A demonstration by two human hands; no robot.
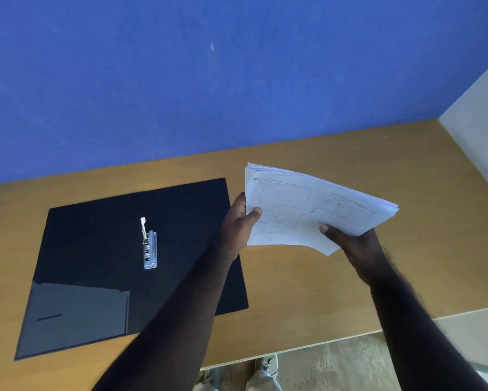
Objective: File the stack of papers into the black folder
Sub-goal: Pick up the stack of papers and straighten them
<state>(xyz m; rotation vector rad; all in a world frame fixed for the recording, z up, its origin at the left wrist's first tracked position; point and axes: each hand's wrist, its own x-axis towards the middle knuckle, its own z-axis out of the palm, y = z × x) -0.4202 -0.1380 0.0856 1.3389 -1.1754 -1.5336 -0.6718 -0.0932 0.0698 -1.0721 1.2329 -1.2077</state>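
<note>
Above the right side of the table (335,153), the stack of papers (307,210) is pinched between both hands: the left hand (237,221) is clamped on its left edge, the right hand (352,238) on its near edge, thumbs on top. It's held clear of the wood, sagging a bit. Left of it, the black folder (96,244) is lying open and flat, metal clip (149,246) bare. So nothing's filed yet; sliding the sheets in and clamping is all still to be done, probably.
</note>
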